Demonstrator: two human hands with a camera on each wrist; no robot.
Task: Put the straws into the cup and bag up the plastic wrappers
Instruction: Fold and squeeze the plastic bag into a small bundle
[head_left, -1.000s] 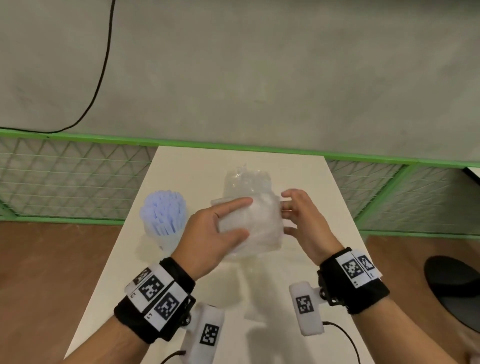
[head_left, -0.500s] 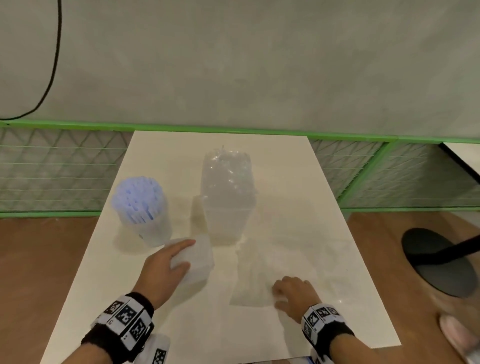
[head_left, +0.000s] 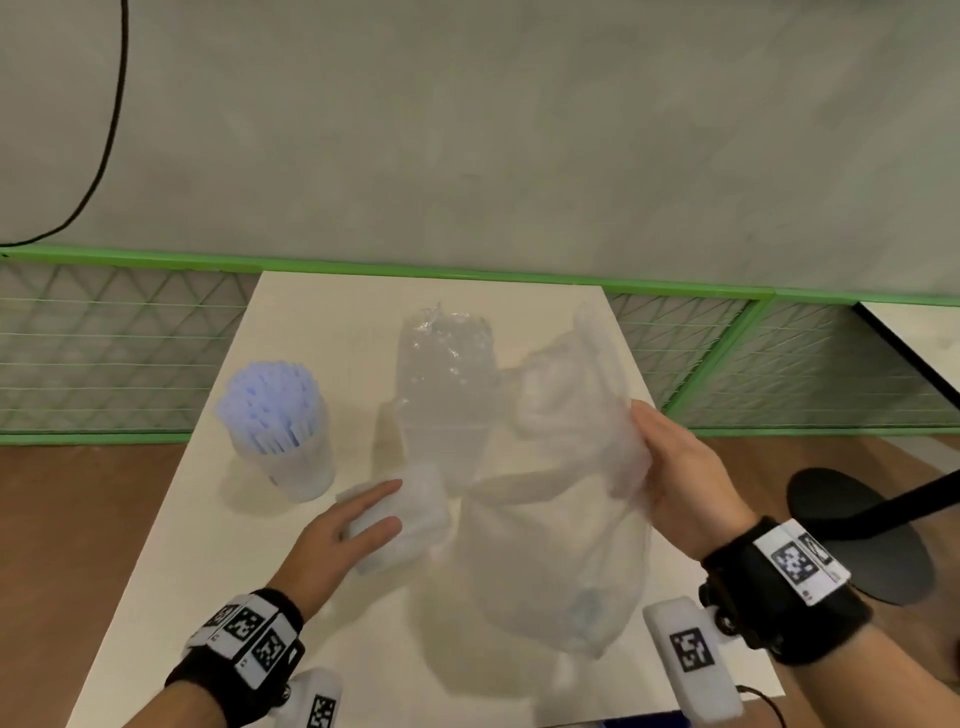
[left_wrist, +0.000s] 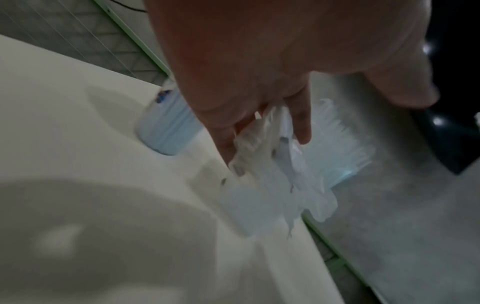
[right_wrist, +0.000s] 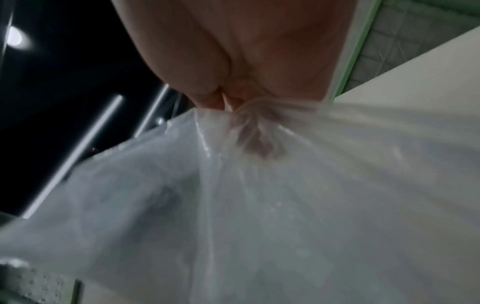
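A clear cup (head_left: 291, 457) packed with blue straws (head_left: 270, 400) stands at the table's left and shows again as the cup (left_wrist: 168, 131) in the left wrist view. My left hand (head_left: 382, 506) grips a white bundle of plastic wrappers (head_left: 415, 519), just right of that cup and low over the table; these wrappers (left_wrist: 270, 170) sit between its fingers. My right hand (head_left: 644, 457) pinches the edge of a clear plastic bag (head_left: 561, 519) and holds it up above the table's right half. The bag (right_wrist: 259, 195) fills the right wrist view.
A second clear cup (head_left: 444, 395) holding clear plastic stands mid-table, behind both hands. The white table (head_left: 218, 519) is narrow, with a green-framed mesh fence (head_left: 104, 343) behind it. A black round base (head_left: 857, 525) sits on the floor at the right.
My right hand, which lay on the flat bag on the table, has lifted the bag up and to the right. My left hand keeps the wrapper bundle near the straw cup.
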